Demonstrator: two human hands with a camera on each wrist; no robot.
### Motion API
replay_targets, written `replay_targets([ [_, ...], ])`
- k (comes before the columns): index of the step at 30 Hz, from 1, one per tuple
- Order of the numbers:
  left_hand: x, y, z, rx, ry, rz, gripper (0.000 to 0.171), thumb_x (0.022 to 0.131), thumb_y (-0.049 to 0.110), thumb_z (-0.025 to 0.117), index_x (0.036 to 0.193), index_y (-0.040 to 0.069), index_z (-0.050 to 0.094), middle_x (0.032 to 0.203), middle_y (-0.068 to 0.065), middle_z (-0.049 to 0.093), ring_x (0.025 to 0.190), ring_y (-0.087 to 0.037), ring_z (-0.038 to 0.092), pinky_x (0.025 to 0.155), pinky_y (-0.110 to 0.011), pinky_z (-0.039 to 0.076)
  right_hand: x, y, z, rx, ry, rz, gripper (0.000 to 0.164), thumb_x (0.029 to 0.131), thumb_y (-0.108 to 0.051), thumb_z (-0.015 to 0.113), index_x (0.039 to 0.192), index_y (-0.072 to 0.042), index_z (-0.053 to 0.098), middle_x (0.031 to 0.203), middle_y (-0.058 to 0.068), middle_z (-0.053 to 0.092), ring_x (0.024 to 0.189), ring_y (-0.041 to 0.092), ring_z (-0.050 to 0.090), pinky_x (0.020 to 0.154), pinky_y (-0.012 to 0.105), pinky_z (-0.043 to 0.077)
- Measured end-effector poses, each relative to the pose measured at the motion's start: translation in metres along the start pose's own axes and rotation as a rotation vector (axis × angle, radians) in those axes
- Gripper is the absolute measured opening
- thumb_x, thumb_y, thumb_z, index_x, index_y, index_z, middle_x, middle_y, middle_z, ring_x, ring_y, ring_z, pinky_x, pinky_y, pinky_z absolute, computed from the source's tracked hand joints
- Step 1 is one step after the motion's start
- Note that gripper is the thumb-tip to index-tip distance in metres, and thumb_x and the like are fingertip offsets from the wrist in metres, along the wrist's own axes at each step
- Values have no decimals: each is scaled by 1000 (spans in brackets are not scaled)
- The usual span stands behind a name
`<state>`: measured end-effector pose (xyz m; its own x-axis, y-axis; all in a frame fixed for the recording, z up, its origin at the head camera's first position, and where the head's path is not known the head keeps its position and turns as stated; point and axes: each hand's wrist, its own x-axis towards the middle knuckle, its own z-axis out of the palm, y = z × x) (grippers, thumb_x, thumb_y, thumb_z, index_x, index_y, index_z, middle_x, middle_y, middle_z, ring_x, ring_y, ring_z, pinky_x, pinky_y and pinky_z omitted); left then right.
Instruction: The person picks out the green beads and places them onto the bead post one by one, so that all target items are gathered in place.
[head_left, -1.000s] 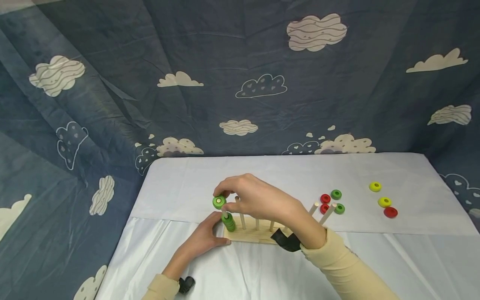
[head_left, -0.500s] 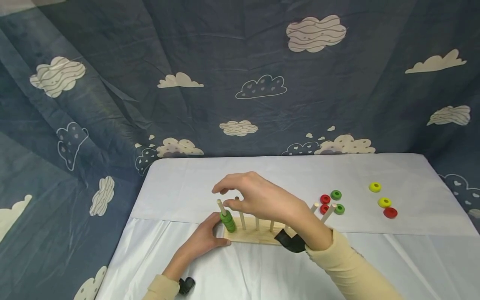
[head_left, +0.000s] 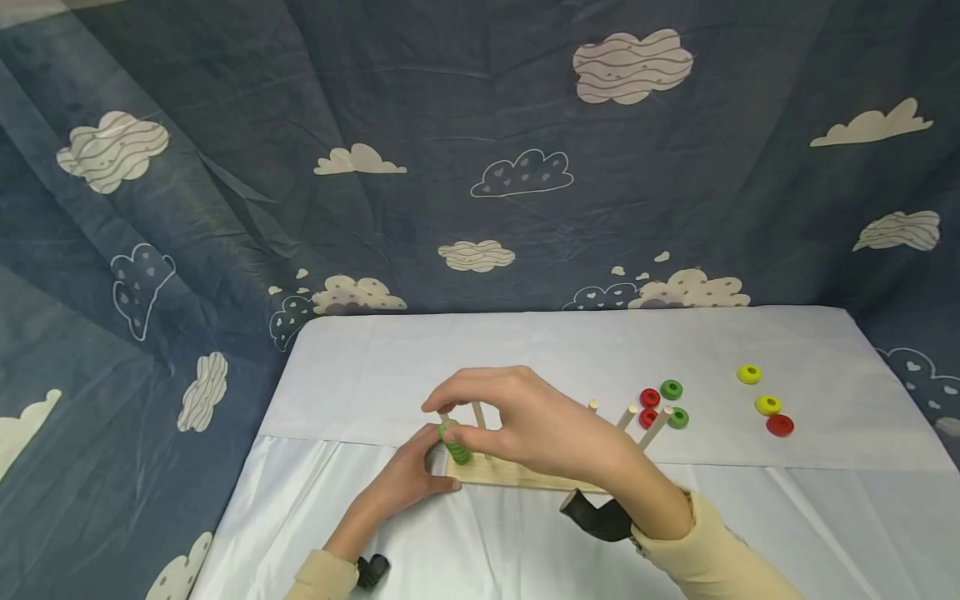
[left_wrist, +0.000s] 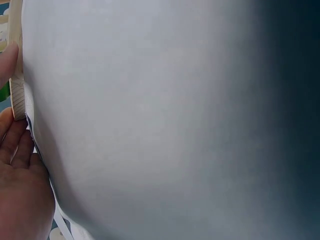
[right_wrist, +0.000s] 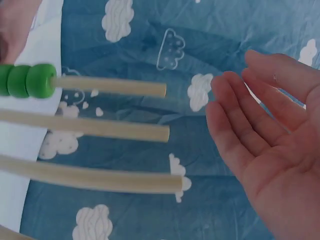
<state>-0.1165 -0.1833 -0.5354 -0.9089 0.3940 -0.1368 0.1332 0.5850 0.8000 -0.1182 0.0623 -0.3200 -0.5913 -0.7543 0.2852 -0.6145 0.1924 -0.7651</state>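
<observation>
A wooden peg rack (head_left: 510,473) with several upright pegs lies on the white-covered table. Its leftmost peg carries a stack of green rings (head_left: 459,453), which also shows in the right wrist view as green beads (right_wrist: 41,81) below a bare peg end. My left hand (head_left: 408,473) holds the rack's left end, thumb at the front corner; the left wrist view catches its fingers against the board end (left_wrist: 18,97). My right hand (head_left: 525,417) is over the rack, thumb and fingers apart around the leftmost peg's top. In its wrist view the palm (right_wrist: 285,165) holds nothing.
Right of the rack lie red rings (head_left: 649,398) and green rings (head_left: 671,389). Farther right are two yellow rings (head_left: 768,405) and another red ring (head_left: 780,425). A dark cloud-patterned cloth (head_left: 480,208) hangs behind the table.
A second ago my right hand held a green ring at the leftmost peg's tip; it let go and the ring joined the stack. The right hand has since come lower. The left stayed put.
</observation>
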Motion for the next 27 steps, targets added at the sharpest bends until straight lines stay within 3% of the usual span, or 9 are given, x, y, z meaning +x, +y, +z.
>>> replay_targets([
  [5,0,1,2,8,10,-32,81,74,31,86,145,23,47,149,1,43,143,-25,29,116,-53,21,-13,-4,8,47,7,-64,29,94,-13,68,122,-22,66,117,-16,62,109,4,59,92,26,50],
  [11,1,0,2,-21,9,-51,72,75,26,87,139,24,53,135,7,51,139,-25,37,115,-53,24,-32,0,18,99,32,14,32,93,-15,69,123,-25,65,118,-17,62,113,6,58,106,31,42],
  [16,1,0,4,-16,23,-28,74,74,23,87,139,22,53,135,7,52,137,-23,39,114,-50,28,-51,9,30,159,72,108,28,93,-22,70,120,-28,66,117,-17,64,112,7,59,96,32,50],
  [27,0,0,6,0,33,-24,77,73,25,87,141,18,51,138,4,51,138,-24,39,114,-49,28,-86,32,57,184,124,182,21,94,-24,69,114,-29,68,110,-15,66,101,9,64,88,31,54],
])
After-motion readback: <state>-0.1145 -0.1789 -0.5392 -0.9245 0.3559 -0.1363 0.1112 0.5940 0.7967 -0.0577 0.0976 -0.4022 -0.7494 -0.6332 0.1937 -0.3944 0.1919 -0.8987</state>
